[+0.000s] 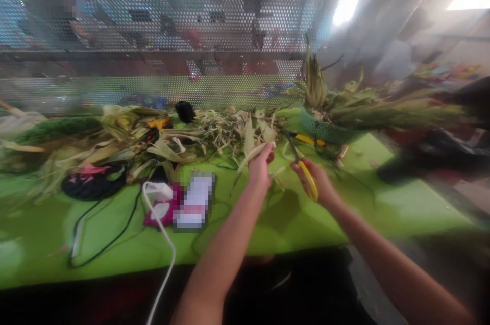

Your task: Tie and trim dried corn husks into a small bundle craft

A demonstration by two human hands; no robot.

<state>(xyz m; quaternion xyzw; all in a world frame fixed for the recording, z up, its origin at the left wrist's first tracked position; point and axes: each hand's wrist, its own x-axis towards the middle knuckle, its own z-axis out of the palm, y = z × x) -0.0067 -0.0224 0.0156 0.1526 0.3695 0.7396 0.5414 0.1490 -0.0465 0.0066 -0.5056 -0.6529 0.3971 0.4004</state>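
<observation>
My left hand [261, 166] is closed on a pale strip of corn husk [249, 156], which sticks out to its left above the green table. In my right hand [317, 181] is a pair of scissors with yellow handles [309, 178]; the dark blades point up and to the left, apart from the husk in my other hand. Beyond both hands lies a heap of dry husk scraps [222, 128]. A larger husk piece [267, 131] rises just behind my left fingers. The fingertips of both hands are partly hidden.
A green basket [325, 128] holding leafy husks stands at the back right, a yellow-handled tool [309, 140] beside it. On the left are a phone [195, 200], a white charger [158, 191] with its cable and a black woven piece [94, 182]. A perforated metal screen [153, 65] runs behind.
</observation>
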